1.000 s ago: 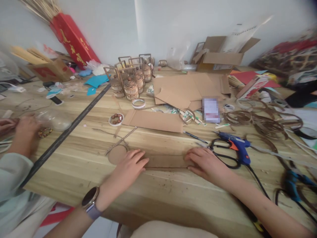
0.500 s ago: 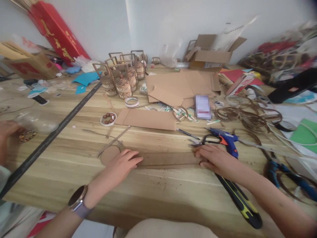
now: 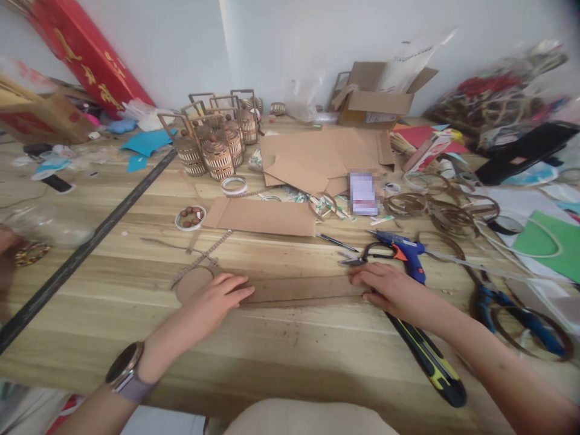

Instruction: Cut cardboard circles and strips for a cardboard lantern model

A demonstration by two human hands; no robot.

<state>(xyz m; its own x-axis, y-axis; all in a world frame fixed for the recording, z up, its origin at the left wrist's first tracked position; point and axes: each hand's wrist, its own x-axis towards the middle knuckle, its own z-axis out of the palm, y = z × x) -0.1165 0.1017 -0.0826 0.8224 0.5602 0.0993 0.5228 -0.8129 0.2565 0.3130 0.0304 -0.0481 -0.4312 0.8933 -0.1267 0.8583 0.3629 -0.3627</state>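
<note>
A long brown cardboard strip (image 3: 299, 290) lies crosswise on the wooden table in front of me. My left hand (image 3: 222, 296), with a watch on its wrist, has its fingers closed over the strip's left end. At the right end, my right hand (image 3: 383, 290) grips the strip between thumb and fingers. A round cardboard disc (image 3: 194, 283) is partly covered by my left hand. Just beyond my right hand are black-handled scissors (image 3: 369, 254) and a blue hot glue gun (image 3: 405, 248). A yellow and black utility knife (image 3: 428, 356) sticks out from under my right forearm.
Beyond the strip are a flat cardboard piece (image 3: 263, 216), a pen (image 3: 338, 241) and a bowl of brown beads (image 3: 190, 217). Small woven baskets (image 3: 217, 154) stand farther back. Blue-handled pliers (image 3: 521, 314) lie right. Another person's hand (image 3: 6, 241) is by a clear bottle (image 3: 49, 226), far left.
My view has turned slightly right, so the table's contents appear farther left. Both hands keep their hold on the cardboard strip, which stays in nearly the same place.
</note>
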